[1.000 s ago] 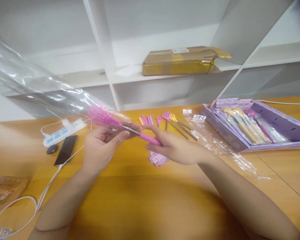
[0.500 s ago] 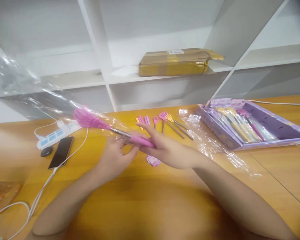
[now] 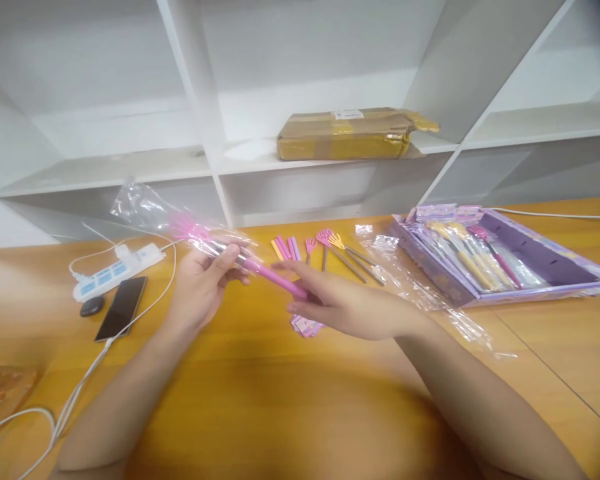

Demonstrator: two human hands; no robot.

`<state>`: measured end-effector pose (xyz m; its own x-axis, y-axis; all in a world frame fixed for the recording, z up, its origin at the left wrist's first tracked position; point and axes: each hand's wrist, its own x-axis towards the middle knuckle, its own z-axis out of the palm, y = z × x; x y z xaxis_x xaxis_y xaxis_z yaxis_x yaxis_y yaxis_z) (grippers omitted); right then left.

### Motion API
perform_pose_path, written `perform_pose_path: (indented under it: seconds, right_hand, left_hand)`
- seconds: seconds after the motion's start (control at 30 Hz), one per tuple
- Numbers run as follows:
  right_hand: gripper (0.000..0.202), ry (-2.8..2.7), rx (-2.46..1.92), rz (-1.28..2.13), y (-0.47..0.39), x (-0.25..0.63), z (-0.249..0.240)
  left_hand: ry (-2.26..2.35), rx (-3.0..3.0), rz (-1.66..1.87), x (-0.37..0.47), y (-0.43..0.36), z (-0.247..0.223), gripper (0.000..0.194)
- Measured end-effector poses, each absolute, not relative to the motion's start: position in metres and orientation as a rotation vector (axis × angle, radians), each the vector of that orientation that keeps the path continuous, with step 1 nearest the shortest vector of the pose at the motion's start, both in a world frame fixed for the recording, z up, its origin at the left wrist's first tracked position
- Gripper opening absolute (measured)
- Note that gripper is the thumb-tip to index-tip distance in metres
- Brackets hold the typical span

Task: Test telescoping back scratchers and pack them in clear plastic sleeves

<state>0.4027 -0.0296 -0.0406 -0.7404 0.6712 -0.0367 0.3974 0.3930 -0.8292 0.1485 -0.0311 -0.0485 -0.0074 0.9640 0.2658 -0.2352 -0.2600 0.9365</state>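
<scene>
One carton (image 3: 347, 138) beyond pink scratcher (image 3: 277, 278)

Left grip (image 3: 200, 283) clasps bagged pink scratcher (image 3: 260, 269); right grip (image 3: 340, 303) holds handle end (image 3: 300, 291).

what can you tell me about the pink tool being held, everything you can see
The pink tool has a fanned, finger-like head, metallic-looking shaft and pink handle. It slants above the table, head toward upper left inside a clear bag. The left hand's grip holds the shaft; the right hand's grip is at the handle's end.
</scene>
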Motion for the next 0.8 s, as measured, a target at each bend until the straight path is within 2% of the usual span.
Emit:
perform_pose_path:
  seconds: [0.03,0.07,0.3,0.43,0.57,0.8]
  right_hand:
    - [0.039,-2.433,-0.940,1.218,-0.030,0.406,-0.036]
    - [0.033,-2.491,-0.945,1.174,-0.031,0.410,-0.032]
    - [0.045,-2.558,-0.849,0.898,-0.025,0.425,-0.029]
    - [0.043,-2.358,-0.907,0.731,-0.016,0.424,-0.035]
    - [0.038,-2.239,-0.938,0.726,-0.012,0.422,-0.034]
    - [0.042,-2.257,-0.834,0.803,-0.010,0.422,-0.034]
  left_hand:
    - [0.869,1.222,1.489,0.148,-0.030,-0.048,0.027]
    - [0.863,1.215,1.490,0.147,-0.029,-0.048,0.027]
    - [0.857,1.150,1.460,0.146,-0.028,-0.048,0.029]
    - [0.841,1.159,1.444,0.145,-0.029,-0.048,0.027]
    - [0.839,1.132,1.495,0.144,-0.028,-0.047,0.026]
    - [0.845,1.114,1.500,0.144,-0.029,-0.045,0.025]
